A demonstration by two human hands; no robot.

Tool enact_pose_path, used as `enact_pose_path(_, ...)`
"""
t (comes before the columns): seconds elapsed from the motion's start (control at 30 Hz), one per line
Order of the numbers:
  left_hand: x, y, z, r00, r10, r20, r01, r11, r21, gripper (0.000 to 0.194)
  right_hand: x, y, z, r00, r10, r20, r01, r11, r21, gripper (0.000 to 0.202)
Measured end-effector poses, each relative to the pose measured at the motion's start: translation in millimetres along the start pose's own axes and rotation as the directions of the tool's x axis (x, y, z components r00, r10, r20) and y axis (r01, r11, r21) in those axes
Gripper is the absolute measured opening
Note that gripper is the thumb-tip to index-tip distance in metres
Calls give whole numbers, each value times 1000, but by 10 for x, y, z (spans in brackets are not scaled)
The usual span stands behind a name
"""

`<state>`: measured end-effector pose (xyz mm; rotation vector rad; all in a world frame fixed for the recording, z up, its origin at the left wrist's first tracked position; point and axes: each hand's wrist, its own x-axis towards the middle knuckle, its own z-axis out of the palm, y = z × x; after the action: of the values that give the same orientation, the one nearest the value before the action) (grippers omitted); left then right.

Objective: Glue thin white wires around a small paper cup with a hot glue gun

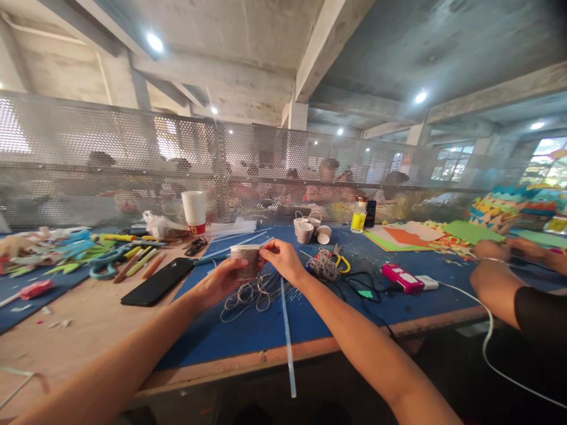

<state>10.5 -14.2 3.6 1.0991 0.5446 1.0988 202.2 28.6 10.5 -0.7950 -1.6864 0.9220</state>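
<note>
My left hand (225, 277) is wrapped around a small paper cup (246, 264) whose side is covered in grey-brown cord. At the cup's right rim the fingertips of my right hand (282, 260) are pinched together; what lies between them is too small to tell. Beneath both hands a loose tangle of thin cord (248, 298) rests on the blue mat (212, 339). A narrow pale strip (287, 342) runs down below my right hand and past the table's front edge; its upper end is hidden.
Several cord-wrapped cups (303, 231) stand further back, near yellow-handled scissors (342, 264) and a cord bundle (326, 264). A black phone (157, 282) lies left, below a stack of paper cups (194, 209). A pink power strip (402, 278) sits right, near another person's arm (496, 283).
</note>
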Motion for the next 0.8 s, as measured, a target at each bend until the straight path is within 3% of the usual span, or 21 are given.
enact_pose_path(0.27, -12, 32, -14, 995, -27, -99, 25, 1000, -19, 29, -6, 7, 14, 999, -35, 39, 32, 997, 70, 9)
enact_pose_path(0.47, 20, 27, -74, 991, 2, -133, -10, 998, -58, 23, -120, -94, 72, 975, -207, 75, 218, 958, -187, 8)
enact_pose_path(0.67, 29, 54, -65, 991, 2, -133, -14, 996, -91, 26, -169, -209, 26, 921, -380, 87, 375, 803, -463, 11)
enact_pose_path(0.73, 26, 61, -74, 991, -3, -131, -10, 995, -97, 28, -148, -257, -103, 927, -360, 105, 347, 718, -604, 16)
enact_pose_path(0.8, 20, 68, -89, 990, -2, -138, -12, 995, -102, 31, -127, -296, -274, 963, -244, 111, 240, 598, -765, 18)
